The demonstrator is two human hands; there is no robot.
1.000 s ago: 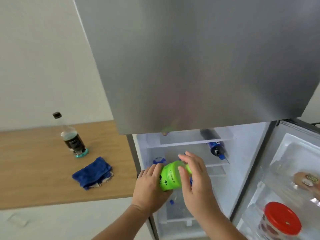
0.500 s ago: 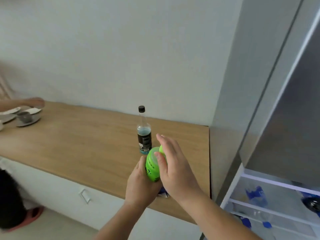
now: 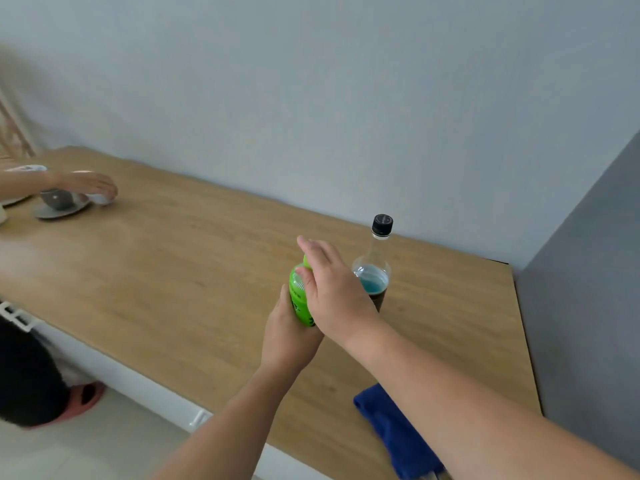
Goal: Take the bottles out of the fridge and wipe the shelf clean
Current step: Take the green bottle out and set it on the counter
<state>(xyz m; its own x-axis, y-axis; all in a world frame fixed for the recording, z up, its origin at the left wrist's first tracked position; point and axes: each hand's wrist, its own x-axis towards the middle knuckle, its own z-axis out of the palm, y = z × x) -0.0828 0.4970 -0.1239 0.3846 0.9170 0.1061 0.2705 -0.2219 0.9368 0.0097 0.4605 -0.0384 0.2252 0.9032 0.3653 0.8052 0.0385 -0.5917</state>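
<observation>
Holds green bottle (image 3: 298, 301) at frame centre, over counter (image 3: 173, 271), cap end toward 12 o'clock, leaning slightly. Wraps left hand (image 3: 289, 341) round its lower half from 6 o'clock, fingers curled and clamped on it. Hides the base in the palm, so cannot tell whether clear of the wood. Lays right hand (image 3: 334, 296) against its 3 o'clock side, thumb pressed on the shoulder, fingers straight and together, reaching past the cap: flat contact, no clasp.

Just beside at 2 o'clock, partly behind the right hand: clear bottle (image 3: 379, 261), upright on counter, black cap on, blue liquid low inside, dark label below. At 5 o'clock, near the counter's front edge: blue cloth (image 3: 391, 427), crumpled, partly under the right forearm. At 3 o'clock: grey panel (image 3: 588, 323) against the counter's end.

Well apart at 9 to 10 o'clock: another person's hand (image 3: 88, 185) over a grey cup (image 3: 55, 197) on a saucer (image 3: 52, 213). At 8 o'clock, below counter level: dark hair (image 3: 24, 375) and pink slipper (image 3: 85, 396) on pale floor.
</observation>
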